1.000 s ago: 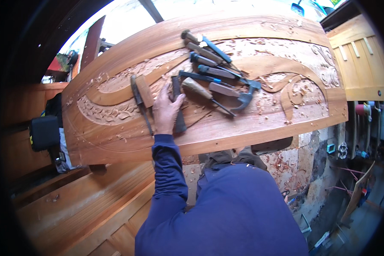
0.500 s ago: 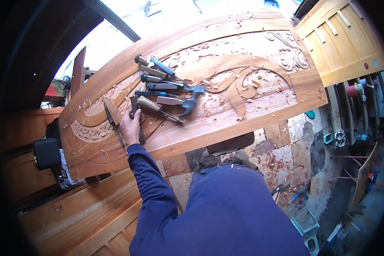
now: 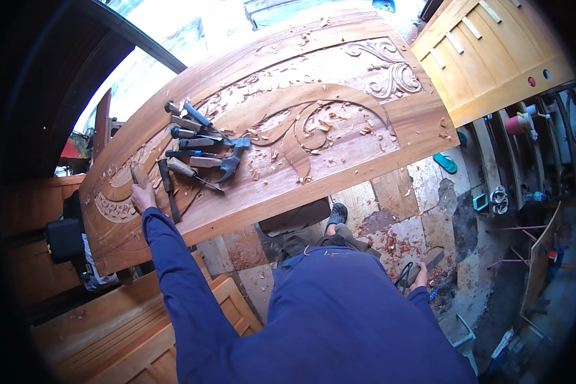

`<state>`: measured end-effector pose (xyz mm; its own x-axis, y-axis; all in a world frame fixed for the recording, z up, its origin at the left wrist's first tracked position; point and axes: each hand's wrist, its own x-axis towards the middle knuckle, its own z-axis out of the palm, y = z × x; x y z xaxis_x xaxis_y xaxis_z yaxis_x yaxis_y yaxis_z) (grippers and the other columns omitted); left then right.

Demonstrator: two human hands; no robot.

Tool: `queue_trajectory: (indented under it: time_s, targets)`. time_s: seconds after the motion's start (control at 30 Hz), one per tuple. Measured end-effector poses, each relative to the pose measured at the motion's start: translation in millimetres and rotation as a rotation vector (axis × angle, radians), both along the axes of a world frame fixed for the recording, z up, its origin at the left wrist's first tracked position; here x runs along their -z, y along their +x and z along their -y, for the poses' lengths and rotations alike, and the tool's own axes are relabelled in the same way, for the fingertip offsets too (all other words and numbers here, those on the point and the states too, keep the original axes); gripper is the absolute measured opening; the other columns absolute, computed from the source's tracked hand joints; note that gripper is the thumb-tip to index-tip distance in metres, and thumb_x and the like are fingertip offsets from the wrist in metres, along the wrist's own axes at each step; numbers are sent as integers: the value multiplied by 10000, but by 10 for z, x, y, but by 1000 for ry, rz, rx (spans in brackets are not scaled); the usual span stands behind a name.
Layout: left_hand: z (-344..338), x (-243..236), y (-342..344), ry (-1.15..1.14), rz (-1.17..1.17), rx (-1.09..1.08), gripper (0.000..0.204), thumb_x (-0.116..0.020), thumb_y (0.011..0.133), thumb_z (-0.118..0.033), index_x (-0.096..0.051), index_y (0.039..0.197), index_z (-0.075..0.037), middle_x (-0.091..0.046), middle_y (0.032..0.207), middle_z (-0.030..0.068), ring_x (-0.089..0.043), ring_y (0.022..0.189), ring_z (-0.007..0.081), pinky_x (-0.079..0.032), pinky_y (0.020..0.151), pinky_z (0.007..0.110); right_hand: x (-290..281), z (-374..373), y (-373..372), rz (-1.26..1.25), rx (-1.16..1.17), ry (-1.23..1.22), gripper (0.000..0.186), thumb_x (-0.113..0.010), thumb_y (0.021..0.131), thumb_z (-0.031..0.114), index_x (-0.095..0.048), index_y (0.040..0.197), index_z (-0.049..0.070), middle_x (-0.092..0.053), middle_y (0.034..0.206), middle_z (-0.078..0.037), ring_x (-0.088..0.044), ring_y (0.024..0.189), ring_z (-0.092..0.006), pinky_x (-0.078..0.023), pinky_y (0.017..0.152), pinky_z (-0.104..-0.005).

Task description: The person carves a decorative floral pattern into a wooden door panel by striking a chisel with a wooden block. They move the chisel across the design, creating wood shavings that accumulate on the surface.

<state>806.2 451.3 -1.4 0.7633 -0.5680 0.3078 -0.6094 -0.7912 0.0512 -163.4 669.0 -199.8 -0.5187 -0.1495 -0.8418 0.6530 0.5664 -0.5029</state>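
My left hand reaches onto the left part of a carved wooden panel, its fingers closed around a brown wooden-handled tool. How the rest of that tool looks is hidden by the hand. Just right of it lies a dark-handled chisel. A row of several chisels and gouges lies beyond, with a claw hammer at its right end. Low at my right side, my right hand grips a flat grey tool with a dark loop; its exact kind is unclear.
Wood shavings litter the panel and the tiled floor. A yellowish panelled door stands at the far right. Below the panel's left end are wooden boards. A green flip-flop and a black case are nearby.
My left hand has left the dark-handled chisel, which now lies on the panel, and moved left to the wooden-handled tool. My right hand has come into view. The whole view has shifted.
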Motion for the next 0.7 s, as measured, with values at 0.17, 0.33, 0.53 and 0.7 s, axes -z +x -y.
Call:
queue_trajectory:
  time_s: [0.17, 0.33, 0.53, 0.7]
  targets:
    - [159, 213, -404, 88, -96, -41, 614, -847, 793, -363, -610, 1194, 37, -722, 1145, 335, -696, 1123, 493, -538, 1000, 548, -162, 318, -110, -113, -8, -74, 327, -799, 833, 361, -669, 1026, 132, -645, 908, -19, -637, 799, -198, -540, 758, -373]
    - [91, 174, -651, -72, -118, -80, 555, -831, 829, -402, -622, 1214, -62, -761, 1099, 240, -726, 1043, 453, -545, 895, 543, -517, 650, -111, -252, 98, -229, 456, -801, 838, 373, -677, 1165, 82, -655, 1044, -50, -640, 931, -208, -542, 825, -380]
    - [-228, -542, -1081, -447, 28, 52, 514, -786, 910, -279, -545, 1304, -53, -754, 1009, 181, -750, 922, 388, -568, 810, 504, -1282, 1468, 117, -464, 11, -368, 504, -823, 833, 359, -663, 1161, 12, -638, 1010, -75, -646, 892, -216, -542, 768, -366]
    - [224, -590, -2391, -705, -495, 361, 476, -710, 945, -124, -504, 1351, 16, -606, 1169, 73, -607, 975, 165, -516, 887, 326, -1906, 2260, 319, -551, -209, -561, 517, -779, 841, 379, -647, 1166, -1, -624, 977, -75, -615, 838, -191, -509, 750, -343]
